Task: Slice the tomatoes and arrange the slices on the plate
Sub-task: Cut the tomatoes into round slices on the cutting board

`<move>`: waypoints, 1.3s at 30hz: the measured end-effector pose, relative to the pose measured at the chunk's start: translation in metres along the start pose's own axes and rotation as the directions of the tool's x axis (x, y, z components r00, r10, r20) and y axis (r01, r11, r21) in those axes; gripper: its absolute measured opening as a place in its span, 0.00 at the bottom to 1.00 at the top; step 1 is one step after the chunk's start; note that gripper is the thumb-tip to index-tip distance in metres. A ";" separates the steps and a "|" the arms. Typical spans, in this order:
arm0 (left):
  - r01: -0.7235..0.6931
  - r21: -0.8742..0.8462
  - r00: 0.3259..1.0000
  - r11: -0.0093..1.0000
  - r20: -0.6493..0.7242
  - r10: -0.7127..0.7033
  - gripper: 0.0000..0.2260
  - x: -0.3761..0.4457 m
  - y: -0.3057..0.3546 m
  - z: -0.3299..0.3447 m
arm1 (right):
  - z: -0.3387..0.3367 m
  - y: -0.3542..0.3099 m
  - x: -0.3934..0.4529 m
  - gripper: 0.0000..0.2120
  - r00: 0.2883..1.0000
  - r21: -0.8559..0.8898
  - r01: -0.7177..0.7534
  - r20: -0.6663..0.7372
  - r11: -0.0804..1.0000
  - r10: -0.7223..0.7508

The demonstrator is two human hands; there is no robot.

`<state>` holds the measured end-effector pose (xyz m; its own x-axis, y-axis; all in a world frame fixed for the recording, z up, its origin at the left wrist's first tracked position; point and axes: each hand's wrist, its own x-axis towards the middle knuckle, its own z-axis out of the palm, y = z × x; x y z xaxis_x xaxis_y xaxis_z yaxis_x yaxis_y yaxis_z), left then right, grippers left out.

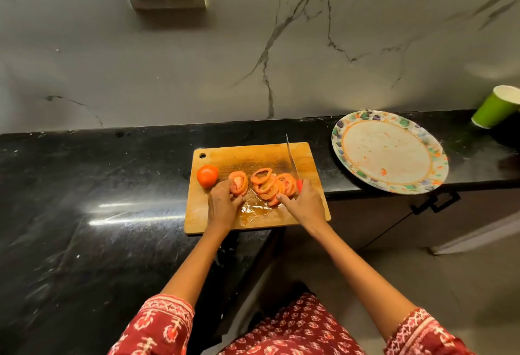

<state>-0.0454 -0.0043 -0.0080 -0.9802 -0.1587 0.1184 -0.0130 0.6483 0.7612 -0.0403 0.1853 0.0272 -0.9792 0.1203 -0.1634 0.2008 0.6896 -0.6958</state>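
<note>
Left hand [223, 205]: fingers curled on cut tomato [239, 183]; right hand [305, 204] grips knife [292, 161]; keep fingertips tucked, slice evenly rightward

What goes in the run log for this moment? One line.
left hand: holds cut tomato | right hand: grips knife | slices: on board | plate: no slices

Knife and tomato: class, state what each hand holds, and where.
Right hand grips the knife by its red handle; left hand holds the partly cut tomato at its side.
</note>
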 end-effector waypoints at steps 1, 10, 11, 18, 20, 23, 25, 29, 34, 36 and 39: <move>0.004 -0.004 1.000 1.000 0.013 -0.004 0.22 0.003 0.000 0.000 | -0.003 0.004 0.004 0.28 1.000 -0.026 -0.025 0.007 0.999 0.025; -0.059 0.011 0.997 0.998 0.059 0.058 0.24 0.018 0.015 0.006 | 0.014 0.011 0.024 0.29 1.000 -0.027 0.009 0.025 1.000 -0.008; -0.055 -0.001 0.996 0.998 0.072 0.055 0.25 0.020 0.017 0.008 | 0.015 0.009 0.027 0.28 1.000 -0.023 0.020 0.020 1.000 -0.019; -0.101 -0.017 0.983 0.995 0.153 0.102 0.19 0.039 0.039 0.027 | 0.005 0.005 0.054 0.19 0.996 -0.029 0.084 0.039 0.996 -0.083; -0.096 -0.020 0.979 0.995 0.176 0.098 0.18 0.044 0.039 0.030 | -0.001 0.012 0.060 0.21 0.994 -0.022 0.100 0.048 0.995 -0.099; -0.103 -0.034 0.980 0.994 0.169 0.107 0.22 0.042 0.032 0.030 | -0.009 0.024 0.057 0.27 0.985 -0.038 0.116 0.131 0.992 -0.111; -0.125 -0.009 0.981 0.992 0.151 0.125 0.24 0.040 0.028 0.031 | -0.010 0.030 0.057 0.28 0.974 -0.062 0.156 0.177 0.986 -0.143; -0.098 0.001 0.983 0.995 0.157 0.097 0.24 0.043 0.030 0.039 | -0.003 0.031 0.063 0.22 0.979 -0.055 0.164 0.130 0.985 -0.156; -0.077 -0.027 0.985 0.997 0.151 0.080 0.22 0.055 0.045 0.054 | -0.007 0.024 0.088 0.19 0.986 -0.035 0.143 0.092 0.989 -0.139; -0.063 -0.024 0.986 0.998 0.156 0.066 0.22 0.062 0.050 0.061 | -0.012 0.023 0.102 0.19 0.987 -0.038 0.143 0.082 0.989 -0.139; -0.060 0.003 0.985 0.998 0.165 0.058 0.21 0.072 0.053 0.066 | -0.019 0.021 0.118 0.22 0.982 -0.090 0.155 0.120 0.984 -0.144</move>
<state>-0.1300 0.0680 -0.0009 -0.9984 0.0044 0.0559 0.0449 0.6590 0.7508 -0.1525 0.2276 0.0068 -0.9873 -0.0669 -0.1441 0.0428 0.7617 -0.6465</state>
